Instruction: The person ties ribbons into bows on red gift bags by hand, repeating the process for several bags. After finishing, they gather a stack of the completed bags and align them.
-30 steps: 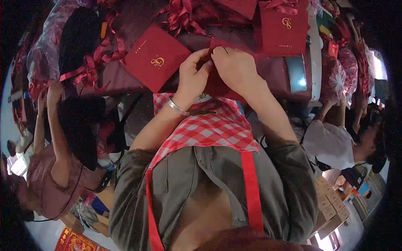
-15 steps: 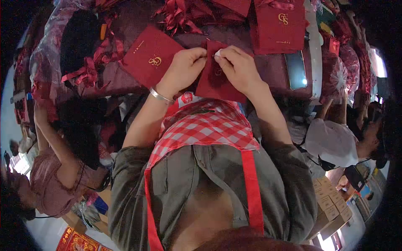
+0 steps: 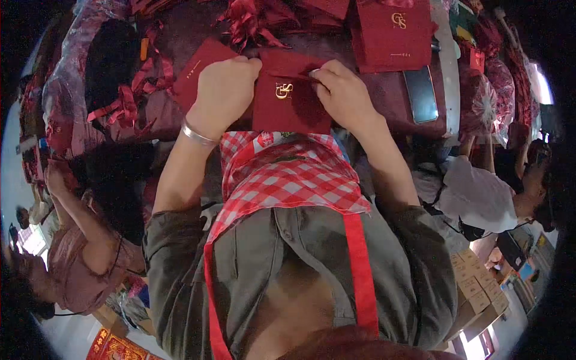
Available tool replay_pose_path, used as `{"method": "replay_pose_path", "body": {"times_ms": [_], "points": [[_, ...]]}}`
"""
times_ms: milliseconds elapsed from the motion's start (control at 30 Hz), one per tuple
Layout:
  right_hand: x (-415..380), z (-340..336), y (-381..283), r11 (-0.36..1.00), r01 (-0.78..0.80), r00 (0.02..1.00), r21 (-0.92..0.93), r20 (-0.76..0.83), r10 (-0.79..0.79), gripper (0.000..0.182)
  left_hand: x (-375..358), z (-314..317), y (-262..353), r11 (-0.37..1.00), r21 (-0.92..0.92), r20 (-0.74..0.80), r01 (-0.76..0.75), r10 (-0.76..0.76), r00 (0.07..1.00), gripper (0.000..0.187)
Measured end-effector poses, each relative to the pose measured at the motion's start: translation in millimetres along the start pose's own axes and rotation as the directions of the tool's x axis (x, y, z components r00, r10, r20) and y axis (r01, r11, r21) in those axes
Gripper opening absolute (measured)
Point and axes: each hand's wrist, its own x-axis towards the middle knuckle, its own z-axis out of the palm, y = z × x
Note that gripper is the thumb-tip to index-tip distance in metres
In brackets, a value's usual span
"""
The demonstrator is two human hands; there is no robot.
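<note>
A dark red pouch (image 3: 291, 111) with a gold logo lies flat before me, close to my apron. My left hand (image 3: 225, 90) is closed at its upper left corner, fingertips curled at the edge. At the upper right edge my right hand (image 3: 345, 96) pinches the pouch between thumb and fingers; something small and white shows at its fingertip. Between the hands, the pouch's top part looks spread and folded. Another dark red piece with small gold lettering (image 3: 195, 72) lies partly hidden under my left hand.
Stacked red pouches (image 3: 393, 45) with the same logo sit at the right, above a phone (image 3: 421, 96). Red ribbons (image 3: 123, 105) lie at the left, more (image 3: 246, 24) at the back. Other people work on both sides. Cartons (image 3: 474, 282) stand lower right.
My left hand has moved left and up, now covering much of the left piece. The pouch has shifted left and straightened, its logo now plainly visible, and its top has spread between the hands.
</note>
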Motion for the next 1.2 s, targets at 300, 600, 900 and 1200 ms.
{"method": "replay_pose_path", "body": {"times_ms": [300,600,900,1200], "points": [[2.3,-3.5,-13.5,0.922,0.064,0.988,-0.383,0.154,-0.005,0.046,-5.4,20.0,-27.3,0.987,-0.134,-0.209,-0.093,0.064,0.976,0.012],[-2.3,1.1,11.9,0.987,0.078,0.997,-0.137,0.021,-0.076,0.03,-8.6,9.5,-25.8,0.984,-0.17,-0.54,-0.061,-0.041,0.841,0.015],[4.5,-3.3,-8.1,0.972,0.119,0.99,-0.203,0.097,-0.101,0.021,3.9,57.1,36.6,0.776,-0.581,-0.395,-0.244,-0.007,0.919,0.018],[-12.6,-49.2,-6.3,0.98,0.144,0.978,-0.136,0.169,-0.12,0.029,18.6,61.8,34.4,0.775,-0.592,-0.385,-0.221,-0.032,0.922,0.013]]}}
